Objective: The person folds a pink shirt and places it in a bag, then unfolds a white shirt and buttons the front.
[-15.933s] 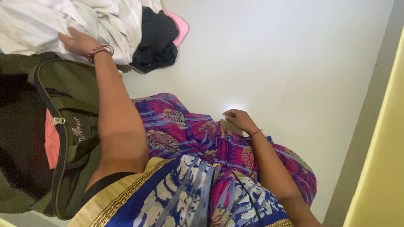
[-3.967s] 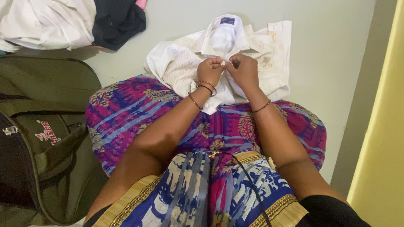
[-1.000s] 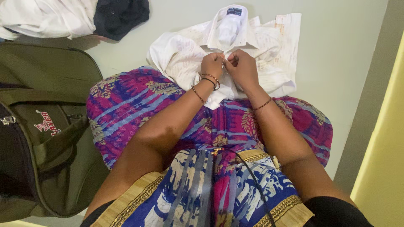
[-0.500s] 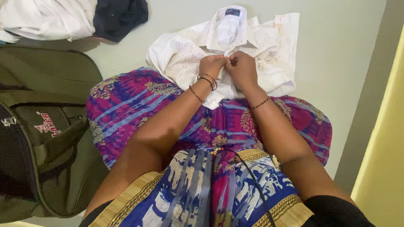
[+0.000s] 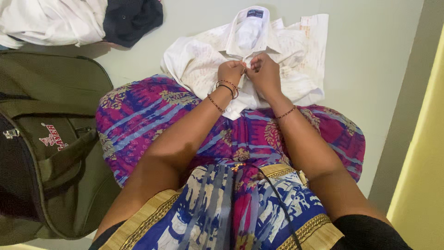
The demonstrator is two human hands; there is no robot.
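Olive bag (image 5: 51, 153) far left, clear of work. White shirt (image 5: 203, 69) flat on floor ahead of your knees, collar (image 5: 249, 28) pointing away, long axis running straight out from you. Your left hand (image 5: 230, 72) pinched on shirt front, right hand (image 5: 263, 74) pinched beside it, fingertips touching at placket below collar. Both equally near.

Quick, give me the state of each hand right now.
Left hand: closed, pinching the front edge of the crumpled white collared cotton shirt.
Right hand: closed, pinching the same shirt front beside it.
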